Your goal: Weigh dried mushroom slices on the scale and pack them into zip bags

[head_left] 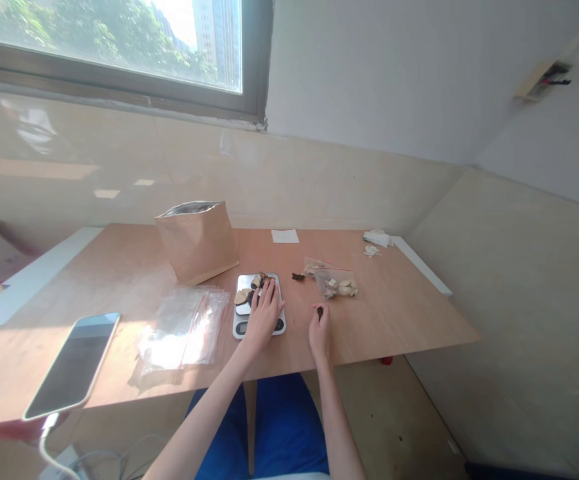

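My left hand (265,312) reaches over a small white kitchen scale (238,327), its fingers stretched out across dried pieces (243,296), some pale and some dark brown, lying on the platform. Part of that pile is hidden under the fingers. To the right of the scale, my right hand (319,333) is closed around a small dark brown dried piece (320,311), held near the table's front edge. Beyond it lie clear zip bags (336,283) with pale dried slices inside. A loose dark piece (298,277) rests beside these bags.
A brown kraft pouch (196,243) stands open behind the scale. Flat clear zip bags (184,333) lie to the left, then a phone (74,363) on a charging cable (44,443). A white paper (285,236) and crumpled white scraps (376,239) are at the back of the wooden table (394,327).
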